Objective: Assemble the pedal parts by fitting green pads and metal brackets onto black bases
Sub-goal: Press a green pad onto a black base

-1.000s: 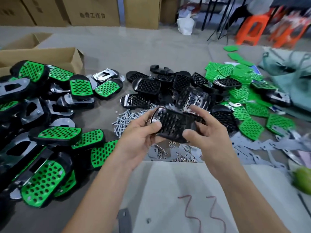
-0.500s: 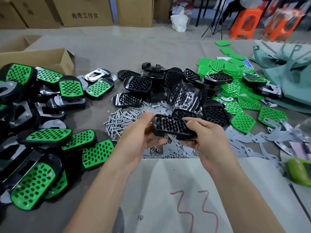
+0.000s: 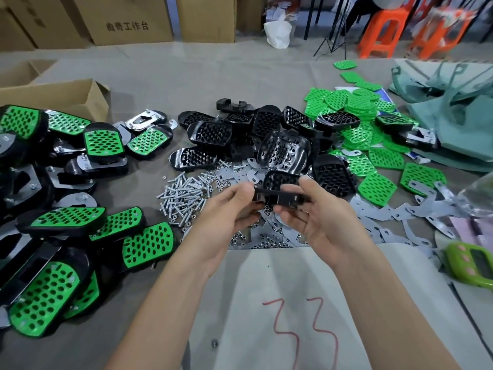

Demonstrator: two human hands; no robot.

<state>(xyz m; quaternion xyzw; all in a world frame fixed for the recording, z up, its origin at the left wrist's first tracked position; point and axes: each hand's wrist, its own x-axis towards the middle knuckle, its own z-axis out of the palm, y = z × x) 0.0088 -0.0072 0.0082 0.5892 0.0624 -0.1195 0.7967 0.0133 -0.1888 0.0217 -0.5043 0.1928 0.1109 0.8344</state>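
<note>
Green-padded finished pedals (image 3: 64,220) crowd the left edge, several cut off by the frame, with an open cardboard box (image 3: 53,97) behind them. A heap of silver screws (image 3: 184,193) lies to their right.

The left hand (image 3: 229,212) pinches the left end of 1 black base (image 3: 280,198), thumb on top and fingers curled beneath, their tips hidden under the part. The base is held off the table at mid-frame, above scattered nuts and brackets. Its long axis runs left to right, roughly level. It is turned edge-on to the camera, so only the notched side wall shows. Which face points up cannot be told, and its far edge merges with another base in the black pile (image 3: 266,137) behind.

The right hand (image 3: 320,217) grips the right end, thumb over the top, fingers wrapped below and mostly hidden.

Farther right lie loose green pads (image 3: 360,124) and flat grey metal brackets (image 3: 394,212). A green timer (image 3: 472,265) is partly cut off at the right edge.
</note>
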